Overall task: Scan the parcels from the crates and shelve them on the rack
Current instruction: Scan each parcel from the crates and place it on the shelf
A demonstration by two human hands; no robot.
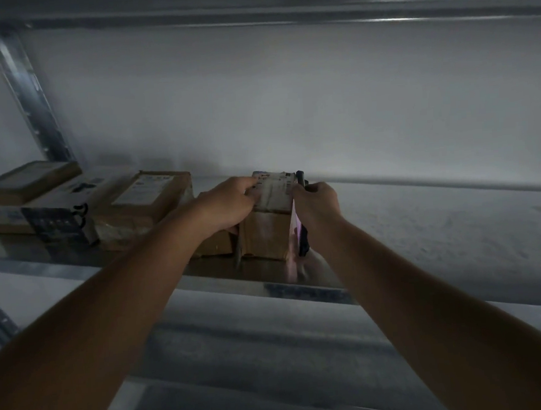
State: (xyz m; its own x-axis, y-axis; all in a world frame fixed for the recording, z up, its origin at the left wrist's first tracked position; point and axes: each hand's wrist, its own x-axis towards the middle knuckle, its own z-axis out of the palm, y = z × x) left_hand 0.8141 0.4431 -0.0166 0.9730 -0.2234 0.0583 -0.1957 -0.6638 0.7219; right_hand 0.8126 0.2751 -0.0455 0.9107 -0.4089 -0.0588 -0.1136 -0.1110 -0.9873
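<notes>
The shelf [440,225] is lying open to the right of the small cardboard parcel [266,234] — bare surface running to the frame's edge. To the left, room is tight: a brown box [141,210], a dark printed box [60,219] and a flat carton [24,182] are crowding that end, just beside the parcel. The slanted metal upright [27,93] is closing off the far left, and the beam above [281,15] is limiting headroom — both hands are occupying the gap beside the parcel.

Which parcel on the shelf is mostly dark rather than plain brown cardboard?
The dark printed box, second from the left in the row; its neighbours, including the parcel between the hands, are brown cardboard.
</notes>
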